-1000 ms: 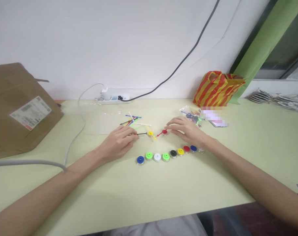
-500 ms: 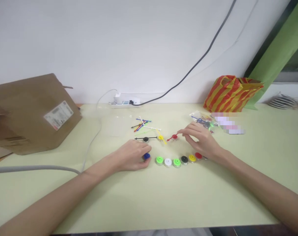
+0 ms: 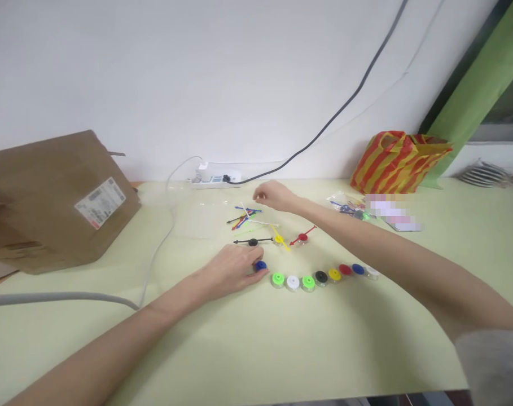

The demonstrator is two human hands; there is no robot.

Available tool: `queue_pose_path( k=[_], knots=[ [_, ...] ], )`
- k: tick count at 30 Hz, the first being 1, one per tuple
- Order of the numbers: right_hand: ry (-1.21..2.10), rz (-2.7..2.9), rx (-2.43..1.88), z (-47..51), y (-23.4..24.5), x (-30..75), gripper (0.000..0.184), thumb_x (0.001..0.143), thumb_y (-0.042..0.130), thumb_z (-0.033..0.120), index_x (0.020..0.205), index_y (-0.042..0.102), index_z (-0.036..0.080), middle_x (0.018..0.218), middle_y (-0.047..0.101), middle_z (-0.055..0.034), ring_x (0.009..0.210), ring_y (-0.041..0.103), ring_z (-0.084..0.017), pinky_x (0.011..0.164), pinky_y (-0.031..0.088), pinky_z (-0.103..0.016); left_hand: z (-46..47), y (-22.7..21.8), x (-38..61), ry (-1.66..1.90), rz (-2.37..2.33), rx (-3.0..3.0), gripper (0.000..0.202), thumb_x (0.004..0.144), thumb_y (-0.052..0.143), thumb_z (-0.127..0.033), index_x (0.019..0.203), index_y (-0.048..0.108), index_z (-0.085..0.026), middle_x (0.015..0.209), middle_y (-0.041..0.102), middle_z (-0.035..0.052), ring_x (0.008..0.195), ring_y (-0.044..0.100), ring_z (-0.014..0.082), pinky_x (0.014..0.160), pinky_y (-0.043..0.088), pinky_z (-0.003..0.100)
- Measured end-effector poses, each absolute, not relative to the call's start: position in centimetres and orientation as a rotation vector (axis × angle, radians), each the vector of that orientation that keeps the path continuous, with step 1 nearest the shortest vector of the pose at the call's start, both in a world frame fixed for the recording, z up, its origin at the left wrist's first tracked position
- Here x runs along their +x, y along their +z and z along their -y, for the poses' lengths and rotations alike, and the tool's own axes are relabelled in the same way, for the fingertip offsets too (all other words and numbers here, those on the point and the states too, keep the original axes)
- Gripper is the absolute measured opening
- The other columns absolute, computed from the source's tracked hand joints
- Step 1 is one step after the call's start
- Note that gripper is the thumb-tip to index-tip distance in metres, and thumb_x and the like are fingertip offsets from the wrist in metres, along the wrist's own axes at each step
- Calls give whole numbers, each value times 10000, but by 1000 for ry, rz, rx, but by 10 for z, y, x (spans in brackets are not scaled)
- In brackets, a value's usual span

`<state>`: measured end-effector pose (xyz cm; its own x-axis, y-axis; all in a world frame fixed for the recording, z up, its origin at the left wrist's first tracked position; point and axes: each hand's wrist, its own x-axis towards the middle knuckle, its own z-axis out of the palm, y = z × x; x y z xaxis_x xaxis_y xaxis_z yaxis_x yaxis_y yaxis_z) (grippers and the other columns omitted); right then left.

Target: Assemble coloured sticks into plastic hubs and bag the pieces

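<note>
My left hand (image 3: 231,272) rests at the table's middle, its fingertips on a blue plastic disc (image 3: 261,265). Just right of it, a curved row of several coloured discs (image 3: 321,277) runs across the table. My right hand (image 3: 273,195) reaches across, loosely curled and empty, just beyond a heap of thin coloured plastic sticks (image 3: 243,219). Three discs stand between the heap and the row: a black disc with a black arrow stick (image 3: 253,242), a yellow disc with a yellow stick (image 3: 278,239), and a red disc with a red arrow stick (image 3: 302,238).
A cardboard parcel (image 3: 57,203) stands at the left, with a grey cable (image 3: 70,299) in front. A power strip (image 3: 214,179) lies against the wall. At the back right are a striped plastic bag (image 3: 398,162) and a small clear bag of parts (image 3: 345,207).
My right hand has moved from beside the red disc across to the far side of the stick heap. My left hand stays over the blue disc, which has shifted slightly right.
</note>
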<state>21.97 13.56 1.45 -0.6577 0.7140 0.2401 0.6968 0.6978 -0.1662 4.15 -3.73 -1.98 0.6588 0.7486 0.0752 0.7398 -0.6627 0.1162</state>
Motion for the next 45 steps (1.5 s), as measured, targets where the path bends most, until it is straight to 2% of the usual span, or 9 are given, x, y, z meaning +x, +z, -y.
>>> queue_pose_path(
  k=[5, 9, 12, 16, 24, 30, 36, 41, 45],
  knots=[
    [143, 2656, -1207, -167, -8, 178, 166, 852, 665, 189, 956, 792, 163, 1017, 756, -94, 897, 660, -201, 720, 428, -253, 37, -23, 41, 159, -1246, 2838, 265, 992, 490, -424, 834, 446, -214, 752, 622, 2, 637, 590, 182, 564, 301, 299],
    [152, 2667, -1264, -175, -19, 173, 210, 845, 636, 173, 990, 786, 149, 1062, 750, -121, 926, 666, -217, 734, 444, -264, 37, -25, 40, 179, -1225, 2867, 262, 995, 484, -424, 842, 442, -216, 785, 639, 7, 645, 596, 184, 560, 299, 305],
    [149, 2683, -1262, -177, -16, 172, 240, 866, 610, 189, 1032, 780, 158, 1081, 750, -113, 941, 667, -210, 729, 447, -260, 38, -25, 40, 206, -1227, 2868, 261, 989, 497, -418, 833, 442, -216, 764, 634, 3, 625, 588, 182, 551, 281, 311],
    [135, 2724, -1233, -170, -14, 166, 192, 857, 649, 217, 985, 786, 175, 1031, 762, -83, 917, 672, -191, 709, 445, -242, 39, -24, 41, 219, -1232, 2850, 253, 977, 510, -399, 817, 444, -214, 754, 635, 3, 609, 583, 179, 541, 265, 314],
    [84, 2777, -1188, -165, -2, 163, 204, 841, 643, 154, 984, 789, 154, 1012, 763, -109, 912, 675, -223, 735, 452, -277, 40, -23, 42, 195, -1250, 2844, 253, 976, 499, -396, 813, 420, -219, 774, 646, -5, 612, 579, 176, 540, 252, 312],
    [96, 2835, -1171, -170, 0, 169, 149, 778, 757, 179, 922, 798, 178, 975, 772, -89, 885, 687, -225, 705, 438, -263, 40, -21, 42, 169, -1262, 2842, 261, 973, 503, -394, 803, 408, -219, 762, 640, -8, 612, 581, 178, 533, 242, 317],
    [103, 2791, -1177, -169, -9, 168, 163, 859, 673, 211, 963, 790, 166, 964, 772, -81, 862, 678, -197, 677, 426, -251, 39, -23, 42, 188, -1262, 2843, 256, 972, 505, -394, 810, 414, -218, 764, 644, -7, 614, 588, 178, 535, 246, 318],
    [114, 2762, -1182, -168, -12, 163, 158, 857, 657, 175, 948, 785, 162, 979, 772, -73, 864, 670, -179, 676, 420, -235, 38, -25, 42, 186, -1265, 2838, 271, 978, 495, -414, 808, 413, -219, 753, 635, -13, 610, 578, 175, 532, 238, 317],
    [121, 2746, -1187, -168, -11, 164, 154, 852, 676, 202, 956, 784, 167, 998, 772, -74, 868, 670, -176, 673, 421, -229, 38, -25, 41, 182, -1253, 2845, 264, 983, 490, -419, 823, 421, -220, 763, 638, -13, 625, 583, 176, 539, 245, 315]
  ],
)
